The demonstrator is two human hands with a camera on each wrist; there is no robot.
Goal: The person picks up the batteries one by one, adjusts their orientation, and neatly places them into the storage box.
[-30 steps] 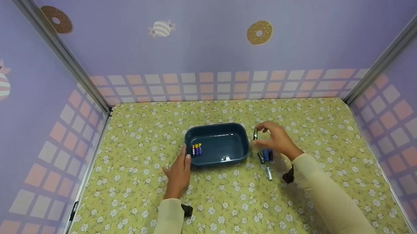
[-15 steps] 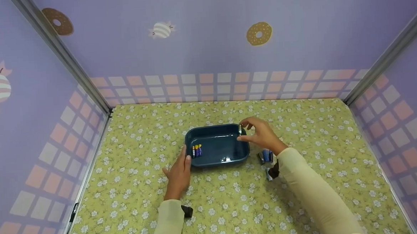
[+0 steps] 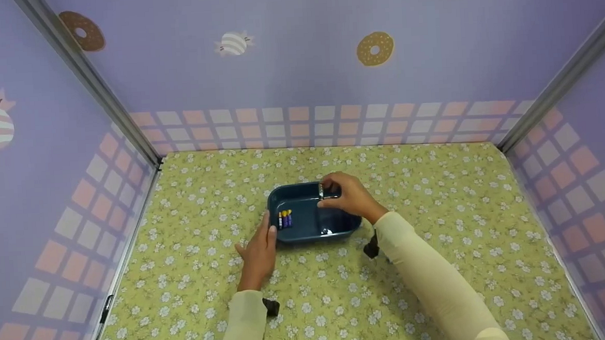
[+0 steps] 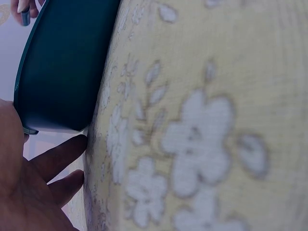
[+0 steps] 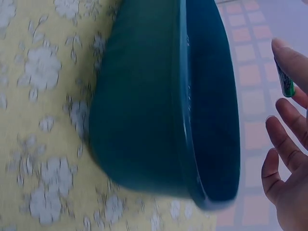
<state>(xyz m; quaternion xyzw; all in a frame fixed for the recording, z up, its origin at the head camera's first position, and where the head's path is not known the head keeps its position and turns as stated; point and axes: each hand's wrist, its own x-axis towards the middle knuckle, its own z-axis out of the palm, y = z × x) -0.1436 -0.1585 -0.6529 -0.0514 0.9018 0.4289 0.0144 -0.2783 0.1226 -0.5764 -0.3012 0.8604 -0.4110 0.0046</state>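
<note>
A person's bare hands work at a dark teal tub [image 3: 306, 238], which sits in the middle of the worktop [image 3: 194, 279]; the right hand [image 3: 349, 194] reaches in from four o'clock, its grip pinching one small battery [image 3: 320, 191] between thumb and finger at the tub's twelve o'clock; in the right wrist view the battery's green end shows below the thumb; the left hand [image 3: 259, 247] rests against the tub's side at nine o'clock, its grip relaxed, fingers spread, apparently steadying it.

Inside the tub, near nine o'clock, three batteries [image 3: 285, 219] lie side by side, yellow and purple among their colours; the step in hand looks like bringing another battery in to join them; the next move seems to call for lowering it beside that row, then loosening the pinch, while the left hand keeps the tub from sliding.

The worktop is yellow, printed with white flowers; beyond it at twelve o'clock stands a lilac back wall [image 3: 297, 72] with doughnuts [image 3: 366, 58] and sweets [image 3: 233, 43] drawn on it, pink and white checks along its foot; matching side walls rise at nine and three o'clock; grey metal posts [image 3: 86, 83] mark the corners at ten and two.
</note>
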